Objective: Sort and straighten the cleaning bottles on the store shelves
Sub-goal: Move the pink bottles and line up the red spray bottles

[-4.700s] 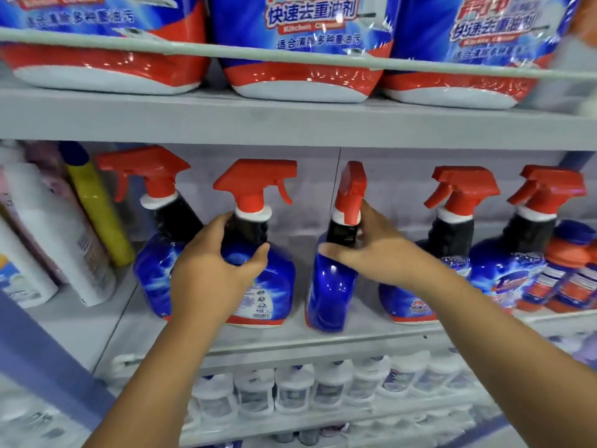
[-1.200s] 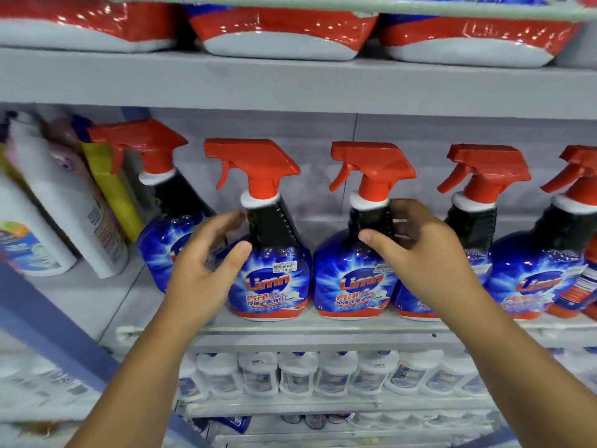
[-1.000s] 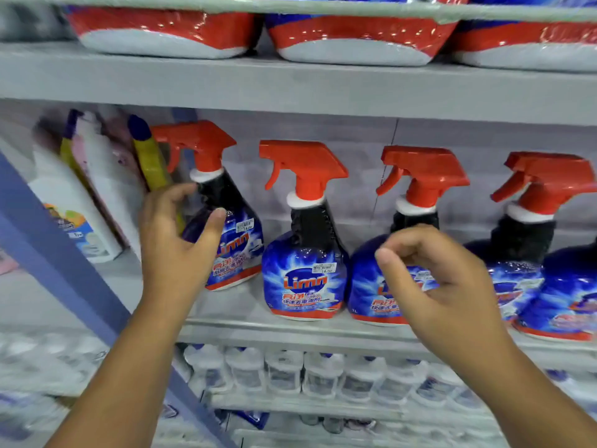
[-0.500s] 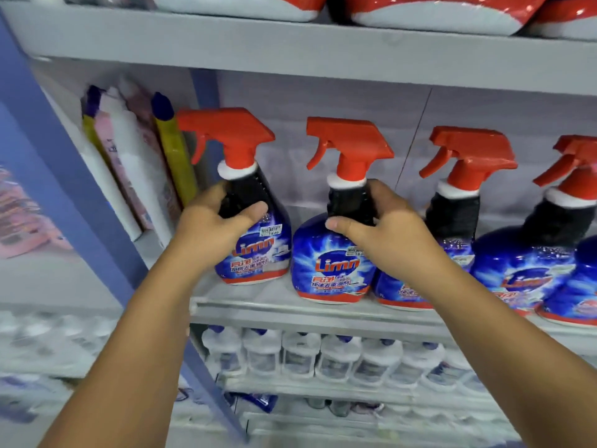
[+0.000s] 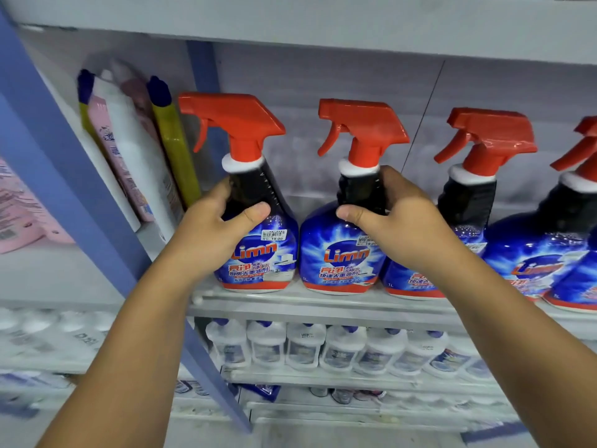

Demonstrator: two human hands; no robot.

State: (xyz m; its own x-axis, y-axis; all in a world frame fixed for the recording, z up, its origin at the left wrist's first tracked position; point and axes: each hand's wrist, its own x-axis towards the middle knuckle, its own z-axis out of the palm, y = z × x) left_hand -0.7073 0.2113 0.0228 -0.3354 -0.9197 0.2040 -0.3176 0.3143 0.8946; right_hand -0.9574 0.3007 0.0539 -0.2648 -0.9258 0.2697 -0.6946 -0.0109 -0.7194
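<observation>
A row of blue spray bottles with red trigger heads stands upright on the grey middle shelf [image 5: 323, 305], labels facing out. My left hand [image 5: 206, 234] grips the black neck of the leftmost spray bottle [image 5: 258, 253]. The neck of the second spray bottle [image 5: 339, 257] is gripped by my right hand [image 5: 397, 224]. These two bottles stand side by side and touch at the base. A third spray bottle [image 5: 468, 202] and more stand to the right, partly behind my right wrist.
Yellow, white and pink tall bottles [image 5: 135, 150] lean against each other left of the sprays. A blue shelf upright [image 5: 64, 176] slants down the left. Small white bottles [image 5: 323, 347] line the lower shelf. An upper shelf [image 5: 323, 24] runs overhead.
Both hands moved one bottle left, from the second and third sprays to the leftmost and second. The leftmost bottle, tilted before, now stands upright beside the second, label forward.
</observation>
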